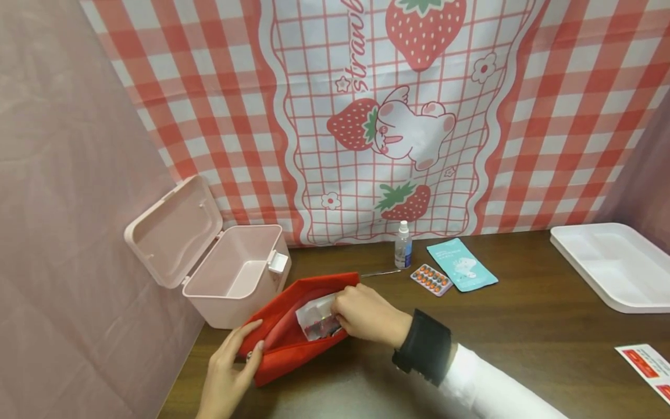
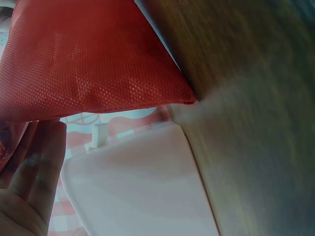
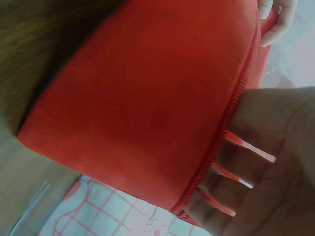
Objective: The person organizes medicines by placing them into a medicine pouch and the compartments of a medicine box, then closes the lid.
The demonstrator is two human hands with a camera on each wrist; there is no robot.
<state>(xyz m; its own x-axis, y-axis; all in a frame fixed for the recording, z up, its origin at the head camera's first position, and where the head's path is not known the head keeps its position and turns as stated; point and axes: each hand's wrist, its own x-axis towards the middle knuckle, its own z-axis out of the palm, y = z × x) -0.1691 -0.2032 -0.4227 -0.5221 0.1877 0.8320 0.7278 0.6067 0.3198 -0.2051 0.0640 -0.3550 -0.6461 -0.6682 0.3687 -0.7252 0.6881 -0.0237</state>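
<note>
A red zippered pouch [image 1: 293, 364] stands on the table with its mouth spread wide. My left hand [image 1: 226, 364] holds its left end, thumb at the near edge and fingers at the far one. Inside lies a clear-and-white packet [image 1: 316, 319] among darker items too small to make out. My right hand [image 1: 366, 314] reaches into the pouch's right side, next to the packet. In the right wrist view its fingers [image 3: 241, 160] pass over the zipper, and their tips are hidden inside, so whether they grip anything does not show.
Left of the pouch a pink box [image 1: 230, 299] has its lid raised. Behind are tweezers-like metal [image 1: 381, 273], a small spray bottle [image 1: 403, 247], a capsule blister pack [image 1: 431, 280] and a teal packet [image 1: 463, 266]. At right lie a white tray [image 1: 602, 285] and a red-and-white card [image 1: 646, 364].
</note>
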